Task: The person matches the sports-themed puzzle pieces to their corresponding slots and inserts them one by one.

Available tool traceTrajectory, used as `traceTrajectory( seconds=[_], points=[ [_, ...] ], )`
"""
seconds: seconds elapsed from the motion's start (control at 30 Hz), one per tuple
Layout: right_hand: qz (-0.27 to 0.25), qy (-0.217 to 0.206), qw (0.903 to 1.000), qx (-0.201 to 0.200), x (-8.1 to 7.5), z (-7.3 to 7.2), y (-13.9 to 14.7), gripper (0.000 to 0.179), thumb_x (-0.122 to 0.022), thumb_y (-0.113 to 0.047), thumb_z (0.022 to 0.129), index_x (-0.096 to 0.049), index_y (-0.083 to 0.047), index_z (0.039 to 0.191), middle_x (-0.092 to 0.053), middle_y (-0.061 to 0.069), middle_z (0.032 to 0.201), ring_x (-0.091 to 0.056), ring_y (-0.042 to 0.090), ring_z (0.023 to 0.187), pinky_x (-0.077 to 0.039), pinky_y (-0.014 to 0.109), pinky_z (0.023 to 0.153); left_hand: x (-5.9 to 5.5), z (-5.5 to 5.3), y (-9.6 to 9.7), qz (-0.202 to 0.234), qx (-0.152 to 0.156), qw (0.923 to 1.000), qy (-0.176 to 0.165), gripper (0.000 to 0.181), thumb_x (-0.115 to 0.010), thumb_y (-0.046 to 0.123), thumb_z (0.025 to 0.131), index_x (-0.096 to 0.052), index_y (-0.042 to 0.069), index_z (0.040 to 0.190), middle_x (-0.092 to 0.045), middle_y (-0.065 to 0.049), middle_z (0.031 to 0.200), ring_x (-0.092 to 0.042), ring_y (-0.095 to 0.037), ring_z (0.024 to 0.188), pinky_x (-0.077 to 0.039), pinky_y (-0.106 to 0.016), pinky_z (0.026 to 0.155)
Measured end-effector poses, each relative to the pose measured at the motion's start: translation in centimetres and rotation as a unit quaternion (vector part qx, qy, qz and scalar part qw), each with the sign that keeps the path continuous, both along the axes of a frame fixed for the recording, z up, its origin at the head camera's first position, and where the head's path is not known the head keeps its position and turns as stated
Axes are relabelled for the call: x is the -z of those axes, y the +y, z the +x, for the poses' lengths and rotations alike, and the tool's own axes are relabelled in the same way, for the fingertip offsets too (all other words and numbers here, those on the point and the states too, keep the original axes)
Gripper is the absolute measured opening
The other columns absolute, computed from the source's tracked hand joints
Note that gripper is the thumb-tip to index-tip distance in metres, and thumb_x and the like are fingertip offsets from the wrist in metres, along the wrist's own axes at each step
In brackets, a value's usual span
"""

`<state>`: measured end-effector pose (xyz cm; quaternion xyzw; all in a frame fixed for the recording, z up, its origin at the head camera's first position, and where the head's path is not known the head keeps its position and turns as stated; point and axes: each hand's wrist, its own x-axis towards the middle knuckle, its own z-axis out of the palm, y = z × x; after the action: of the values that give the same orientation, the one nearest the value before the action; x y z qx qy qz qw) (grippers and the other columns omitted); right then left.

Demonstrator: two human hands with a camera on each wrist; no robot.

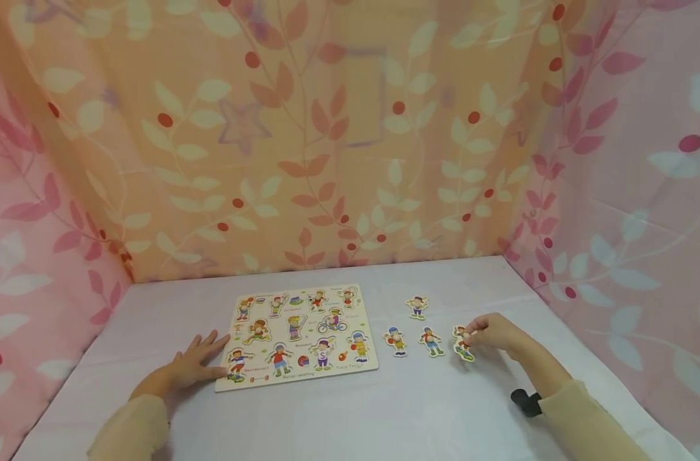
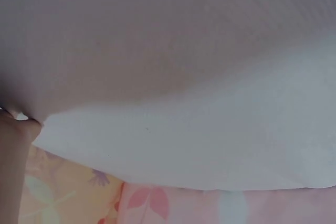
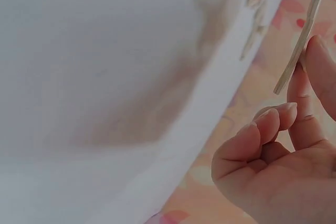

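My right hand (image 1: 496,334) pinches a skateboarder puzzle piece (image 1: 463,346) between thumb and forefinger, at the right end of the loose pieces. In the right wrist view this wooden piece (image 3: 296,45) shows edge-on, and the other fingers of the hand (image 3: 278,156) are curled. My left hand (image 1: 191,363) lies with its fingers spread at the left edge of the puzzle board (image 1: 292,378), its thumb touching the lower left corner. The board bears rows of printed sports figures. Only a small part of the left hand (image 2: 21,129) enters the left wrist view.
Three loose puzzle pieces lie right of the board: a purple-and-white figure (image 1: 417,307), a ball player in a blue cap (image 1: 395,342) and a red-and-blue figure (image 1: 431,342). A black object (image 1: 526,403) is by the right forearm. Patterned curtains (image 1: 326,141) border the white-covered table (image 1: 338,422).
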<state>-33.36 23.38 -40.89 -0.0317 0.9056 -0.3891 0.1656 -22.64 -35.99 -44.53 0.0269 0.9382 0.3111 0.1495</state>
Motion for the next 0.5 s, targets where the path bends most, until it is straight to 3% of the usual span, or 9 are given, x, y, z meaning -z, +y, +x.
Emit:
traceTrajectory(
  seconds=[0.23, 0.5],
  points=[
    [-0.011, 0.018, 0.9992, -0.032, -0.9, 0.0, -3.0, 0.018, -0.079, -0.012, 0.08, -0.068, -0.001, 0.089, -0.056, 0.005, 0.085, -0.046, 0.023, 0.085, -0.035, 0.035, 0.07, -0.1, 0.0, -0.6, 0.01, 0.007, 0.9999, -0.007, 0.088, -0.072, 0.036, 0.085, -0.026, -0.005, 0.148, -0.003, -0.037, 0.152, 0.01, -0.06, 0.135, 0.011, -0.076, 0.098],
    [-0.046, 0.023, 0.9967, -0.063, -1.5, 0.1, -7.4, 0.015, -0.077, -0.007, 0.081, -0.067, 0.001, 0.087, -0.058, 0.005, 0.08, -0.051, 0.02, 0.079, -0.041, 0.035, 0.069, -0.1, 0.0, -0.5, 0.004, 0.018, 0.9998, 0.01, 0.085, -0.073, 0.038, 0.083, -0.033, -0.002, 0.147, -0.005, -0.039, 0.151, 0.009, -0.062, 0.134, 0.008, -0.079, 0.097]
  ],
)
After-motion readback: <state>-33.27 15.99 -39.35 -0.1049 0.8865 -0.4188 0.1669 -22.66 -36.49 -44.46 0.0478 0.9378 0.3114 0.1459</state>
